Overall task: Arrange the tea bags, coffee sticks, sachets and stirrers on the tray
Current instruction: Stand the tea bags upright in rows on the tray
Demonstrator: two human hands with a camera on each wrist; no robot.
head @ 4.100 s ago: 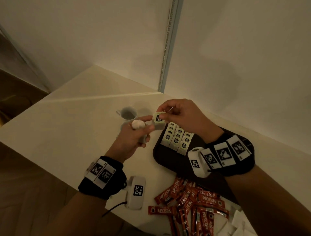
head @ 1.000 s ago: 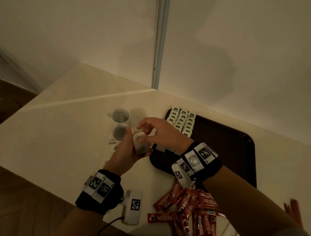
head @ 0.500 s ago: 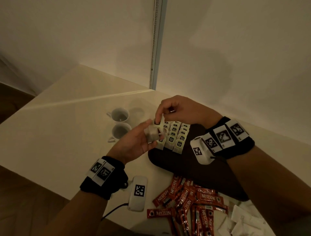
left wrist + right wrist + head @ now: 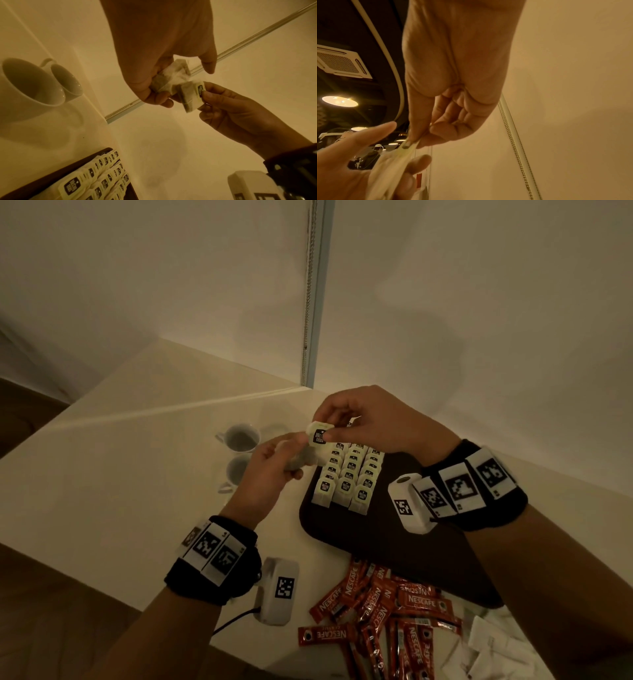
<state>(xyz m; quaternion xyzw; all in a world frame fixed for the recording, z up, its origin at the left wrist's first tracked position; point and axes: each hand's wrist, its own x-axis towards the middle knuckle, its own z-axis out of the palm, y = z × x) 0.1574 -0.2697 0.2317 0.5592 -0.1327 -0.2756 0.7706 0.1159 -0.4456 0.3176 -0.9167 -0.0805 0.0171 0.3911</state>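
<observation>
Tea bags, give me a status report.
Right hand pinches one tea bag. Left hand grips a bunch. Three rows on tray. Nothing blocking.

Two white cups [image 4: 241, 436] stand on the table [image 4: 120, 474]. One dark tray [image 4: 404, 542] carries tea bags [image 4: 346, 477] in three rows; each row overlaps too tightly for a sure count. One more tea bag [image 4: 318, 434] is pinched in the right hand [image 4: 370, 419], and the left hand [image 4: 270, 470] grips a small bunch, number unclear. The red coffee sticks [image 4: 383, 611] lie heaped, well over ten. The white sachets [image 4: 489, 645] are cut off, uncountable.
</observation>
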